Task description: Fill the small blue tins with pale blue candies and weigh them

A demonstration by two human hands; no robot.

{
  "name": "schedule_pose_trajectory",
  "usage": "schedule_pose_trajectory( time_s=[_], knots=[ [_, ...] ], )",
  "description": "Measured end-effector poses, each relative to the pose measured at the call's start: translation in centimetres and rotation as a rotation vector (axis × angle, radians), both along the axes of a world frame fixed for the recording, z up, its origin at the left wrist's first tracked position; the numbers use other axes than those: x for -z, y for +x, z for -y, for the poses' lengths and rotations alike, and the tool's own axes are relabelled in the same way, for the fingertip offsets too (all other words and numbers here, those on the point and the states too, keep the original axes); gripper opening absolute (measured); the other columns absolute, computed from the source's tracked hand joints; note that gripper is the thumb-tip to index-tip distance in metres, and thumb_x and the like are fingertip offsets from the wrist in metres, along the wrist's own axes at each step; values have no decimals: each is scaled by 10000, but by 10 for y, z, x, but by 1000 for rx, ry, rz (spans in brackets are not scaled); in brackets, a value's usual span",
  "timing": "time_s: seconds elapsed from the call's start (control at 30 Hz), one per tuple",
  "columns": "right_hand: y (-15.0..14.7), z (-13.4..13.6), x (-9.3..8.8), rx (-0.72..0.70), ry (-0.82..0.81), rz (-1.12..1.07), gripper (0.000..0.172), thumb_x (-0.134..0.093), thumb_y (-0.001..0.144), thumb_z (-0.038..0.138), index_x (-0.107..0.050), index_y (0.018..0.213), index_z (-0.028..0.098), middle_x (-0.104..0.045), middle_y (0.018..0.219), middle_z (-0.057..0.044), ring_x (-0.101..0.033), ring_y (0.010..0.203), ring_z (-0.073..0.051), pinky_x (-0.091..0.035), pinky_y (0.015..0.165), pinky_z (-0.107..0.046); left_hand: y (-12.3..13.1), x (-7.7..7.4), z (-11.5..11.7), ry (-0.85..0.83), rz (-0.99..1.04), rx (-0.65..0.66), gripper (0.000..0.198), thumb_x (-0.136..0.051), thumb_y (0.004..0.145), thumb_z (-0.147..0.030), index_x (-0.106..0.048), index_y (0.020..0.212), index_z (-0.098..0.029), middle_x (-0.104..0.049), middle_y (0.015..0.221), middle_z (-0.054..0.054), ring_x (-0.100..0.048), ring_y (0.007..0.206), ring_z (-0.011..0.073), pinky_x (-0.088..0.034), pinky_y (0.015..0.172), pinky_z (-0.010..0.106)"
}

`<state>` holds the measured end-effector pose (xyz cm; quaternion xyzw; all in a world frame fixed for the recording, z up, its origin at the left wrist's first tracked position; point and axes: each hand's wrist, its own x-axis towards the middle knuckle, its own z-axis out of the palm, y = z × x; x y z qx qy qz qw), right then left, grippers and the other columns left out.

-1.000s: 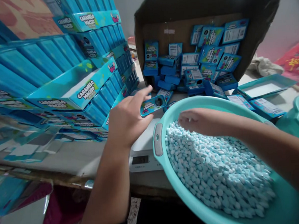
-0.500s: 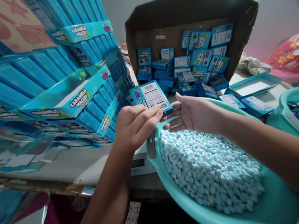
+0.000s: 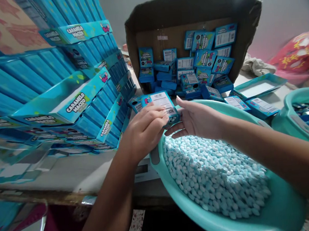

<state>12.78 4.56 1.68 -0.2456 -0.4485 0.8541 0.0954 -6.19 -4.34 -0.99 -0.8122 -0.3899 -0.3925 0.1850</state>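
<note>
My left hand [image 3: 146, 128] is closed around a small blue candy box [image 3: 162, 100] with a white printed label on its upper face. The box is tilted toward me, and pale candies show at its near end. Right beside that end is my right hand [image 3: 190, 118], its fingers apart and curved, palm toward the box; whether the fingertips touch it I cannot tell. Beneath both hands stands a turquoise tub [image 3: 172, 194] holding a heap of white and pale blue candies [image 3: 213, 174].
Stacked display trays [image 3: 85, 98] of blue boxes rise at the left. A cardboard carton [image 3: 154, 32] with many candy boxes lies behind the tub. At the right are an open blue tray [image 3: 260, 86] and a second turquoise tub [image 3: 287, 111]. A scale [image 3: 144, 172] sits by the tub's left side.
The candy box has turned in my left hand, its near end now showing candies. My right hand stays close beside it. The whole view has shifted slightly.
</note>
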Motion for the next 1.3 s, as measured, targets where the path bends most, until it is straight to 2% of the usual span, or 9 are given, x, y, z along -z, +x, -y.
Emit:
schedule_pose_trajectory(
  time_s=[0.17, 0.37, 0.57, 0.67, 0.77, 0.87, 0.93, 1.07, 1.3],
  knots=[
    [-4, 4, 7, -24, -93, 15, 580, -249, 1039, 573, -648, 1070, 153, -699, 823, -71, -692, 736, -186, -564, 770, -322, -4, 3, 0, -35, -34, 23, 272, -649, 893, -107, -586, 1121, -240, -719, 1093, 44, -652, 1173, 215, -581, 1007, 406],
    [-4, 1, 9, -30, -74, -20, 644, -233, 1019, 629, -644, 1082, 137, -695, 807, -79, -696, 763, -204, -569, 773, -336, -8, 9, 0, 57, -136, 15, 347, -620, 915, -96, -612, 1212, -275, -715, 1187, 29, -631, 1234, 232, -535, 1098, 481],
    [0, -2, 6, -88, -62, -20, 669, -248, 993, 680, -648, 1126, 160, -705, 911, -88, -712, 789, -222, -579, 749, -362, -3, 5, 7, 227, -137, -21, 350, -689, 850, -57, -658, 1142, -246, -726, 1162, 30, -656, 1198, 232, -551, 1090, 455],
    [1, 0, 4, -82, -59, -4, 685, -228, 990, 686, -645, 1132, 162, -702, 906, -92, -708, 770, -220, -586, 741, -364, 0, 5, 5, 157, -143, -25, 348, -667, 867, -55, -645, 1165, -234, -735, 1143, 44, -646, 1213, 229, -539, 1099, 460],
    [0, 4, 3, -19, -41, 8, 614, -285, 995, 661, -628, 1173, 185, -706, 924, -82, -698, 736, -202, -585, 712, -341, 3, 4, 4, 53, -158, -41, 375, -638, 894, -59, -619, 1221, -240, -731, 1167, 53, -637, 1226, 233, -528, 1105, 488],
    [0, 6, 3, -21, -32, -40, 557, -265, 1019, 612, -589, 1268, 232, -711, 1006, -76, -697, 740, -194, -585, 720, -354, 5, 5, 6, 87, -137, -59, 388, -651, 890, -63, -619, 1219, -264, -734, 1153, 35, -651, 1195, 225, -548, 1083, 483],
    [-1, 4, 4, -46, -16, -22, 626, -228, 1010, 642, -602, 1263, 209, -708, 1002, -92, -695, 754, -204, -584, 718, -359, 4, 6, 5, 114, -129, -73, 386, -668, 877, -65, -624, 1207, -261, -731, 1138, 37, -650, 1186, 229, -556, 1071, 483],
    [-1, 0, 3, -10, 96, 33, 728, -217, 982, 706, -642, 1235, 171, -700, 1045, -113, -667, 823, -199, -565, 762, -322, 1, 8, 3, 113, -145, -77, 357, -671, 865, -46, -633, 1151, -256, -713, 1143, 36, -640, 1183, 232, -558, 1065, 495],
    [0, 3, -3, -49, 424, 189, 756, -225, 935, 784, -629, 1282, 249, -624, 1319, -83, -608, 1081, -267, -535, 816, -332, -12, 6, -3, 205, -17, -114, 431, -741, 803, -75, -595, 1160, -266, -695, 1053, 49, -661, 1101, 248, -591, 979, 494]
  ],
)
